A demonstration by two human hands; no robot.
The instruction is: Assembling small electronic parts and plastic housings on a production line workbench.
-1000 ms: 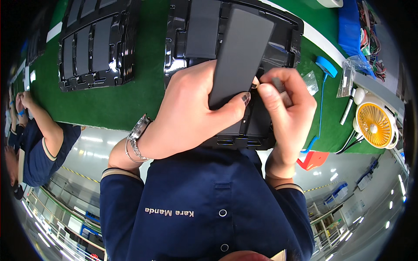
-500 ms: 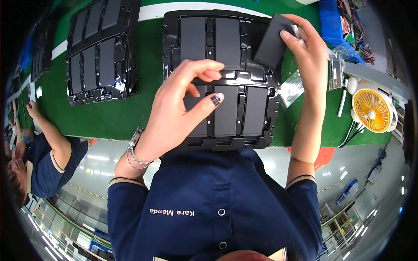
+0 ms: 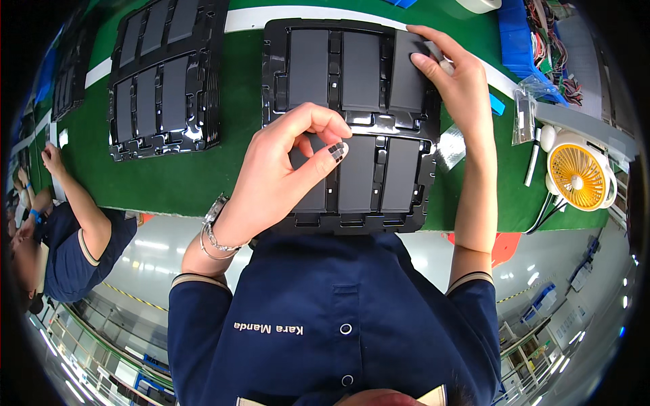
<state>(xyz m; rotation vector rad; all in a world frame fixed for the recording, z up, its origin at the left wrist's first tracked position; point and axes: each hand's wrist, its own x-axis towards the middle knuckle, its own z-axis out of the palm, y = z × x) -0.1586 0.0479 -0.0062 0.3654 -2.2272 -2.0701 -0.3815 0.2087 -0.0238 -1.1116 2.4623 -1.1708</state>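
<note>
A black moulded tray (image 3: 271,68) lies before me, its slots holding flat dark grey rectangular panels, such as the far middle panel (image 3: 361,68) and the near middle panel (image 3: 356,176). At the tray's far right slot, my right hand (image 3: 450,71) grips a dark grey panel (image 3: 408,84) by its right edge, thumb on top. That panel now lies in line with its neighbours. My left hand (image 3: 277,159) hovers over the tray's near left part, hiding some of a panel there. Its fingers are loosely curled, thumb and index tips close but apart, with nothing visible between them.
On the left stands a stack of similar trays (image 3: 213,101) with panels. A blue bin (image 3: 518,40) of wires is at far right, near a clear plastic bag (image 3: 523,115) and a yellow-and-white fan (image 3: 579,174). Another person (image 3: 74,250) works at far left.
My right hand has moved left and lowered the tilted panel into the far right slot. My left hand's index fingertip has come down closer to its thumb. The view has shifted slightly.
</note>
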